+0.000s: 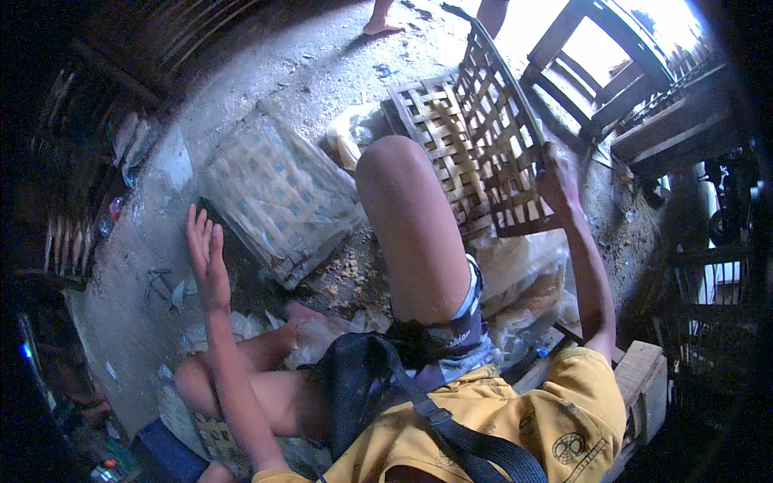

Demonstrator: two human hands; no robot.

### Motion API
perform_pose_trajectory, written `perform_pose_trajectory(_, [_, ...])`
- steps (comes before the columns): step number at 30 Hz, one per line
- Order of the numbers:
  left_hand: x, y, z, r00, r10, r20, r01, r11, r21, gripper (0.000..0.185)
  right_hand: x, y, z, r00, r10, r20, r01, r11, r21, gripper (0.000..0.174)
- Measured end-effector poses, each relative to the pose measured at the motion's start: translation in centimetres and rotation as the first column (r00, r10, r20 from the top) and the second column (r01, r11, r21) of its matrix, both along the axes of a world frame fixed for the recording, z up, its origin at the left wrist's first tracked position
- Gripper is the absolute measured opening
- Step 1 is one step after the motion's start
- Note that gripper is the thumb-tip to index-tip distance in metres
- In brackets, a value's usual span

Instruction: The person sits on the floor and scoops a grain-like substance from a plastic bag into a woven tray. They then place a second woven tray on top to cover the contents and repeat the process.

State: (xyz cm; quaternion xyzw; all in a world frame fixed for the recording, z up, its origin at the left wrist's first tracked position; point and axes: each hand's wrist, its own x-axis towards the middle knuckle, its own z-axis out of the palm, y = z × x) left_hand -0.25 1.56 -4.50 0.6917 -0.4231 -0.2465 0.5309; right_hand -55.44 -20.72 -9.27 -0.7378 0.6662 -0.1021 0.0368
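My right hand [557,178] grips the rim of a woven bamboo lattice panel [501,133], which stands tilted up. A second lattice panel [432,121] lies low against it, beyond my raised knee; whether the two are joined I cannot tell. To the left, my left hand [207,256] is raised with its fingers extended and holds nothing. Just beyond it a flat woven frame covered with cloudy plastic sheet [284,187] lies on the floor. Under the tilted panel's lower edge is a crumpled clear plastic bag with brownish contents [528,271].
A pale plastic bag [350,133] sits behind my knee. Brown crumbs [347,271] lie between my legs. Another person's bare foot [383,25] is at the far edge. Wooden frames [595,66] stand at the upper right, a wooden block [640,374] by my right elbow.
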Motion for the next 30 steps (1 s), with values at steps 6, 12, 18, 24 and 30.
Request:
perform_pose_trajectory(6, [-0.7, 0.0, -0.3, 0.999, -0.009, -0.035, 0.011, 0.999, 0.049, 0.062, 0.0, -0.6, 2.2, 0.972, 0.154, 0.179, -0.153, 0.988, -0.018, 0.021])
perform_pose_trajectory(12, [-1.6, 0.0, -0.2, 0.999, -0.043, -0.028, 0.043, 0.999, 0.022, 0.064, 1.7, 1.8, 2.5, 0.958, 0.021, 0.286, -0.048, 0.995, 0.088, 0.024])
perform_pose_trajectory(18, [2.2, -2.7, -7.4, 0.991, 0.06, -0.119, -0.048, 0.994, 0.097, 0.07, -0.2, 1.6, -3.1, 0.992, 0.126, -0.002, -0.125, 0.989, 0.073, 0.037])
perform_pose_trajectory(24, [3.2, -5.7, -24.7, 0.894, -0.072, 0.443, -0.246, 0.745, 0.619, 0.096, 1.1, 2.8, -4.2, 0.92, 0.201, 0.336, -0.219, 0.976, 0.014, 0.025])
perform_pose_trajectory(30, [-2.2, -3.1, -35.1, 0.792, 0.005, 0.61, -0.28, 0.891, 0.357, 0.096, 3.0, 3.3, -3.2, 0.761, 0.004, 0.648, -0.165, 0.968, 0.188, 0.017])
